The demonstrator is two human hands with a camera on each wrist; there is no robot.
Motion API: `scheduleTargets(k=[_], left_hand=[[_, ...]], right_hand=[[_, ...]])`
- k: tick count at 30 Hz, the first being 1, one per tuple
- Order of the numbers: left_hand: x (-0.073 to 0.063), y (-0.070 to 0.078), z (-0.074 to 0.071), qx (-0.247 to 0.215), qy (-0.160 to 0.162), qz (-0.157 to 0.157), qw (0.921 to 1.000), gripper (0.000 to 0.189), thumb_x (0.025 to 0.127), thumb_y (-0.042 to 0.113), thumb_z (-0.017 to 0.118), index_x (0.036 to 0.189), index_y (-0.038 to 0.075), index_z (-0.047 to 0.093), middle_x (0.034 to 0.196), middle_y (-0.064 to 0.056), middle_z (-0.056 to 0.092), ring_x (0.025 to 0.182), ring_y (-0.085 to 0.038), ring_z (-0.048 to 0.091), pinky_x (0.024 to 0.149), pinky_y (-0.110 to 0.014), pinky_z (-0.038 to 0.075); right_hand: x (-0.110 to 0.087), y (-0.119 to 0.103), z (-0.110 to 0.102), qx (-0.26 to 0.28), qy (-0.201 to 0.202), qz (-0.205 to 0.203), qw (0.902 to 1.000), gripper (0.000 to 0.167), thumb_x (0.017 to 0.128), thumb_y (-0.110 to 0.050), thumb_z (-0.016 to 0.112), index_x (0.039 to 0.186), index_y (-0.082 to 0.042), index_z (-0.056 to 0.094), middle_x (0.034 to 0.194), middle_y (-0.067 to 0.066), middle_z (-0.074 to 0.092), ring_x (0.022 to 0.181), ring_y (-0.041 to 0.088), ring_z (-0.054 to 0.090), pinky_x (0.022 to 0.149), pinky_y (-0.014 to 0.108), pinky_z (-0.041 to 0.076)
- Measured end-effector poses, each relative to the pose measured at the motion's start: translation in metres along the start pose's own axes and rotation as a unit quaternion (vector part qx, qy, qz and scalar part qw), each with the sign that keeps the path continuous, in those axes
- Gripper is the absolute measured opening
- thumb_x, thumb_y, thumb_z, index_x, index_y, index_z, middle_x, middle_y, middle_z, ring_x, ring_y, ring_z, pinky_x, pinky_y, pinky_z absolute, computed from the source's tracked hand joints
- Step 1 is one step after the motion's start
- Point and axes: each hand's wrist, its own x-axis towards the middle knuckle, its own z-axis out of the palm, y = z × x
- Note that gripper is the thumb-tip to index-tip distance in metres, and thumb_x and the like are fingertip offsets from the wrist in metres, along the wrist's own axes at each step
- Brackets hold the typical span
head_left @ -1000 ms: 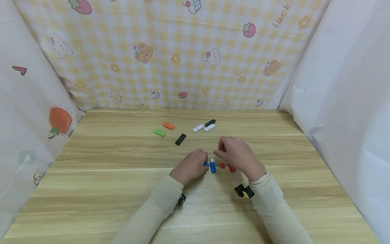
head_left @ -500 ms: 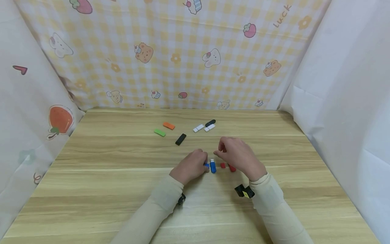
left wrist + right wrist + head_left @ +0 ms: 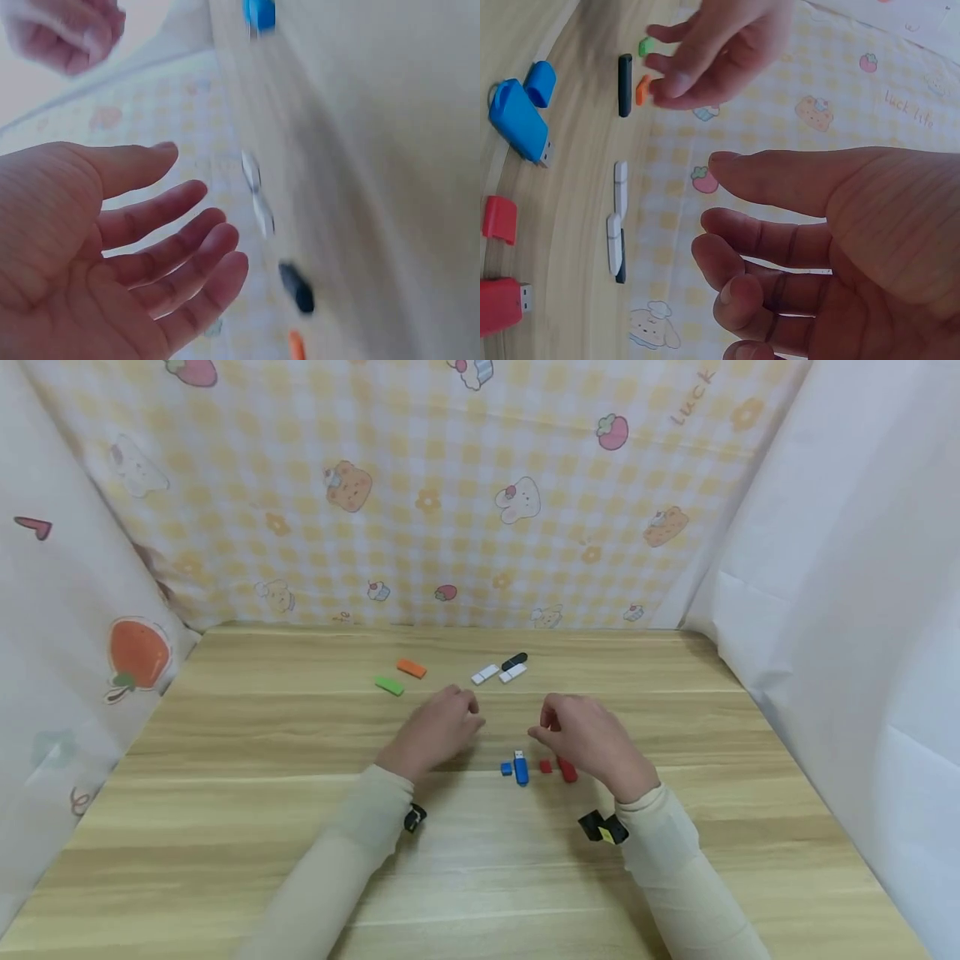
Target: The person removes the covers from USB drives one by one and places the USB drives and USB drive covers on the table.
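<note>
My left hand [image 3: 435, 732] is over the middle of the table, its fingers loosely bent and holding nothing. In the right wrist view it is near a black USB stick [image 3: 625, 85], which it hides in the head view. My right hand [image 3: 588, 739] hovers above the red pieces, fingers loosely curled, nothing between them. A blue USB stick [image 3: 521, 768] lies uncapped with its metal plug showing, its blue cap [image 3: 506, 769] to its left. To the right lie a red cap [image 3: 545, 767] and an uncapped red USB stick [image 3: 567, 769], partly under my right hand.
Farther back lie an orange USB stick [image 3: 411, 668] and a green one [image 3: 389, 686]. Two white USB sticks, one at the left [image 3: 485, 674] and one at the right [image 3: 513, 672], lie by another black stick [image 3: 514, 661]. A checked cloth [image 3: 427, 543] hangs behind the table.
My left hand has let go of the blue cap, leaving it beside the blue USB stick, and has moved up and left toward the black stick. The right hand has barely moved.
</note>
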Motion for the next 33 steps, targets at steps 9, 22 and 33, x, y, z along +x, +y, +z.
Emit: scheduleTargets(k=[9, 22, 33], left_hand=[[0.01, -0.049, -0.056, 0.039, 0.048, 0.045, 0.9971, 0.028, 0.111, 0.016, 0.057, 0.129, -0.002, 0.068, 0.138, -0.022, 0.064, 0.126, -0.038, 0.063, 0.107, -0.053, 0.056], [0.018, -0.1, -0.083, 0.094, -0.021, 0.014, 0.9952, 0.039, 0.105, 0.007, 0.069, 0.142, -0.005, 0.063, 0.149, -0.026, 0.06, 0.138, -0.045, 0.058, 0.112, -0.059, 0.052], [0.026, -0.129, -0.077, 0.095, -0.049, 0.002, 0.9943, 0.03, 0.104, -0.003, 0.06, 0.132, -0.004, 0.068, 0.137, -0.021, 0.063, 0.126, -0.037, 0.061, 0.11, -0.055, 0.054]], right_hand=[[-0.002, 0.001, -0.005, 0.002, -0.004, 0.013, 0.9999, 0.019, 0.101, -0.025, 0.079, 0.096, -0.009, 0.069, 0.075, 0.001, 0.063, 0.058, 0.016, 0.053, 0.056, 0.029, 0.045], [-0.002, 0.004, -0.005, 0.007, -0.015, 0.018, 0.9997, 0.018, 0.102, -0.025, 0.077, 0.098, -0.01, 0.069, 0.078, 0.001, 0.064, 0.062, 0.016, 0.055, 0.059, 0.03, 0.047], [-0.002, 0.004, -0.006, 0.005, -0.015, 0.014, 0.9998, 0.018, 0.102, -0.025, 0.077, 0.097, -0.009, 0.069, 0.08, 0.002, 0.065, 0.065, 0.017, 0.056, 0.062, 0.03, 0.048]])
